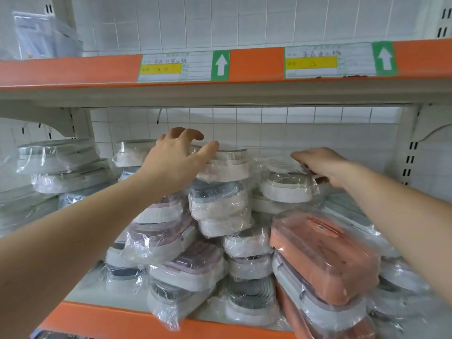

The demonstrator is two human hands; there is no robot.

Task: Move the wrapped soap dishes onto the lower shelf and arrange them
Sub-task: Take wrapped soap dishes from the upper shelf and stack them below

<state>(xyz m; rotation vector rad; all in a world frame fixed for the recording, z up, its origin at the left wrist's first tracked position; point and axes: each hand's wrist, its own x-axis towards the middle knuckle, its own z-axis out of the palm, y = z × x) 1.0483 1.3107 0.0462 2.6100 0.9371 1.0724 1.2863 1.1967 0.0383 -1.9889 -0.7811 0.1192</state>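
Both my arms reach into the lower shelf (137, 321), whose orange front edge runs along the near side. My left hand (176, 159) is spread wide, fingers arched and thumb stretched to the right, its thumb lying on the wrapped white soap dish (227, 167) that tops the middle stack; the grip is open and has closed round nothing. My right hand (320, 165) comes in from the right, palm down with its fingers reaching left, resting on the crinkled wrap of another white dish (286, 189) just beside that stack; I cannot tell whether the fingers pinch the film or merely lie on it. The wrapped soap dishes fill the shelf in a loose heap: pale pink and grey ones (176, 248) tilted at the near left, a white stack (63, 167) at the far left, and an orange lidded box (325, 258) lying slanted at the near right on top of others. Above, the upper shelf's orange edge (63, 72) carries two paper labels with green arrow panels (220, 66), and a plastic bag (46, 37) sits at its far left. White tile (293, 123) backs the shelving.
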